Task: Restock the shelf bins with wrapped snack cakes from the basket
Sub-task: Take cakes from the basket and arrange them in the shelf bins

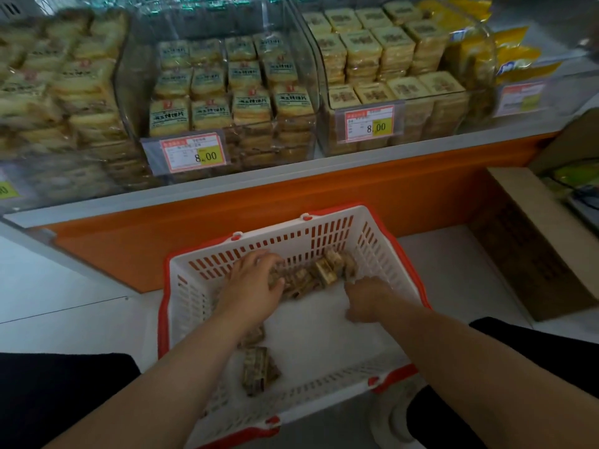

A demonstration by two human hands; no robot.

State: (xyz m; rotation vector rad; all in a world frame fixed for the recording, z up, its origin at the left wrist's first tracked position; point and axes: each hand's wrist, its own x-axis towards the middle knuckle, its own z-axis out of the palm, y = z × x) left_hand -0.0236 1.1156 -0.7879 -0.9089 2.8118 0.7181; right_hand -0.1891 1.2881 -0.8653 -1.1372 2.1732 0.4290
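A lone snack cake (259, 371) lies near the basket (324, 396)'s near rim. Further in, the left hand (252, 280) curls onto the cakes heaped at the far wall, gathering them; the right hand (366, 299) curls beside them, its grasp unclear. Beyond, the shelf bins (301, 76) stand nearly full.

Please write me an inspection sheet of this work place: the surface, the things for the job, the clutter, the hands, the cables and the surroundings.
Surface: pale floor under the basket.
Job's things: white basket with red rim, on the floor; wrapped cakes bunched at its far side, one cake near the front; clear bins on the shelf, mostly full.
Clutter: cardboard box at right, beside the basket.
Hands: left hand on the cakes, fingers curled round some; right hand reaches into the cakes, its grip hidden.
Cables: nothing seen.
Surroundings: orange shelf base; price tags reading 8.00; yellow packets at upper right.
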